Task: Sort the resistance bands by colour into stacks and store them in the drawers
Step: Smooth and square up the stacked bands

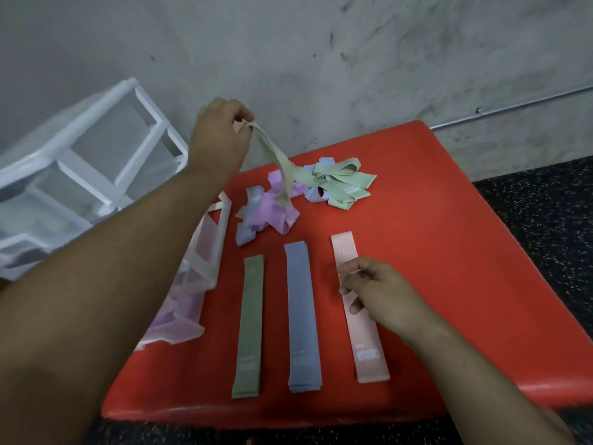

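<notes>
Left hand (221,136) raised, right hand (372,289) low on the red counter (442,226).
The left pinches a pale beige elastic band (273,154) dangling above the tangled pile of bands (340,186); the right rests curled on the flat pink band (369,348), grip unclear.

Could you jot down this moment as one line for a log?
left hand: pinches pale band above loose pile | right hand: over pink band | laid flat: green band, blue stack
</notes>
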